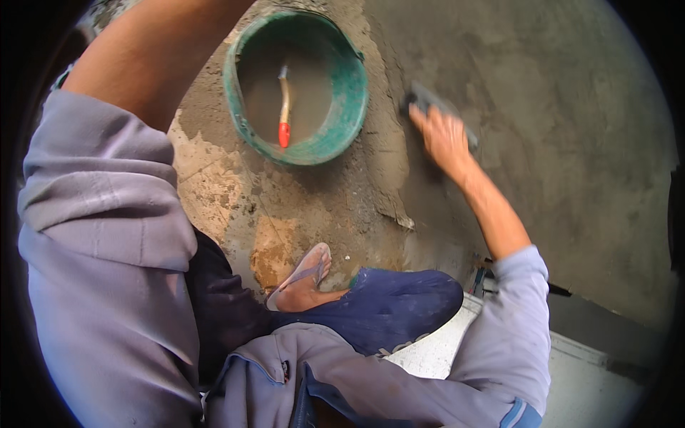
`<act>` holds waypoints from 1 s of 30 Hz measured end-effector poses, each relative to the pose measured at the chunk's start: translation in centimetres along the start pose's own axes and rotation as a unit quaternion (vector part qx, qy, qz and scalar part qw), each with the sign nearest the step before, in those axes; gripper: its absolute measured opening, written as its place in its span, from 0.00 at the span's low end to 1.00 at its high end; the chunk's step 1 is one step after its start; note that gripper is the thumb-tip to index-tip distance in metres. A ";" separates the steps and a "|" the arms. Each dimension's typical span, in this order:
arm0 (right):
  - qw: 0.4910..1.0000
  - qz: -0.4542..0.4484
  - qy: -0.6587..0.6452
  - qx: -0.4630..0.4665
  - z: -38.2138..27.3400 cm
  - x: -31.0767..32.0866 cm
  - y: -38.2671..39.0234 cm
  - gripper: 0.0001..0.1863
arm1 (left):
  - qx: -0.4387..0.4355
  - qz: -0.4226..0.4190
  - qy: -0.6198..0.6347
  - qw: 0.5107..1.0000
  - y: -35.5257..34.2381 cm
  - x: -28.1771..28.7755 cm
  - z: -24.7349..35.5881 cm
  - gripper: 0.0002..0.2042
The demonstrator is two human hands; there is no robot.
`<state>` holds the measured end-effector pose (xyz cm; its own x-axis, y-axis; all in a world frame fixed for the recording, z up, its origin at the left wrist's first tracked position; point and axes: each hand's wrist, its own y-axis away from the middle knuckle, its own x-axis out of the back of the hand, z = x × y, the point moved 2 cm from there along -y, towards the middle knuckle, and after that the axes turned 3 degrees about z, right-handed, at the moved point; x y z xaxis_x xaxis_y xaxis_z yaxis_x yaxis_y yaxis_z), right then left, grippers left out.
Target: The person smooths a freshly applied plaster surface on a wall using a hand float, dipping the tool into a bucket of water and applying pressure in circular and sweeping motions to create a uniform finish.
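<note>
My right hand (442, 139) grips a flat grey trowel (464, 128) against a smeared grey cement surface (556, 143) on the right, near the rough edge of that layer. My left forearm (150, 57) reaches up past the top edge, so that hand is out of sight. A green bucket (346, 114) between my arms holds murky grey liquid, with a red-and-tan handled brush (285, 114) resting inside it.
Crusted, patchy tan ground (235, 200) surrounds the bucket. My sandalled foot (307, 278) rests on it below the bucket. A pale white surface (585, 357) runs along the lower right, with a few small tools (479, 274) partly hidden beside my right arm.
</note>
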<state>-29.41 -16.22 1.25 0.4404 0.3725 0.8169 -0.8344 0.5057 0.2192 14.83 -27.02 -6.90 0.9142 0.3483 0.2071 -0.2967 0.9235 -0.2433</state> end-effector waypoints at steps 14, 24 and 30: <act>0.996 -0.038 -0.050 0.060 -13.5 4.3 -13.6 0.11 | 0.081 -0.047 -0.017 0.995 -2.5 4.2 -3.3 0.21; 0.995 -0.013 -0.015 0.094 -4.8 12.0 -8.2 0.30 | 0.133 -0.081 -0.015 0.988 -1.3 5.7 -6.3 0.20; 0.973 -0.096 0.167 0.129 2.9 9.1 -4.1 0.32 | 0.156 -0.117 0.006 0.981 -2.5 6.1 -7.0 0.19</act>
<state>-22.93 -17.20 9.33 0.6440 0.5437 0.5382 -0.7621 0.3944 0.5135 23.12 -28.36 -11.68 0.9700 0.1206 0.2109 -0.1463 0.9830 0.1109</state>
